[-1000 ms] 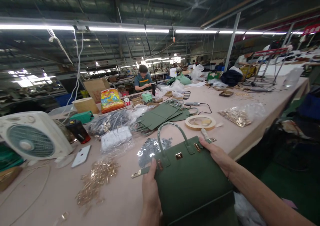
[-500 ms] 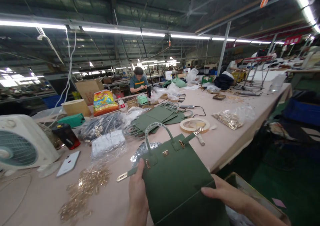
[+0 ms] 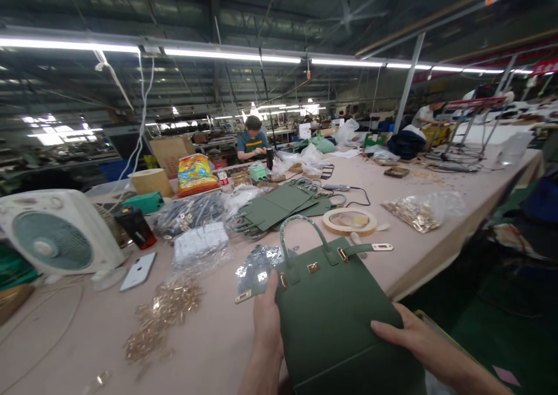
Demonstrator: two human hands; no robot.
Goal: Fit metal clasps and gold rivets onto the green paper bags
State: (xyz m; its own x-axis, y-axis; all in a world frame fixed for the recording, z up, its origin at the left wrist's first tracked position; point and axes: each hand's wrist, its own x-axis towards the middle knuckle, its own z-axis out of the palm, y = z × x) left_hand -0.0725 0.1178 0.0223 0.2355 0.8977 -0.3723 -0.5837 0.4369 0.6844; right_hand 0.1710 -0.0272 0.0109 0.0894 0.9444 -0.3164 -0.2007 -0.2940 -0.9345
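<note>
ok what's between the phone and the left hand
In the head view: a heap of gold metal pieces, a bare stretch of table, then the metal-tipped strap of the green bag.

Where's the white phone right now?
In the head view, the phone lies on the table toward the left, between the white fan and the pile of shiny gold-coloured pieces.

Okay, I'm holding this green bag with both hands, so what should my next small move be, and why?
I'd probably bring your right hand up and fold the right strap toward the gold clasp: it and the left strap jut outward past the bag, while your left hand steadies the opposite side.
</note>
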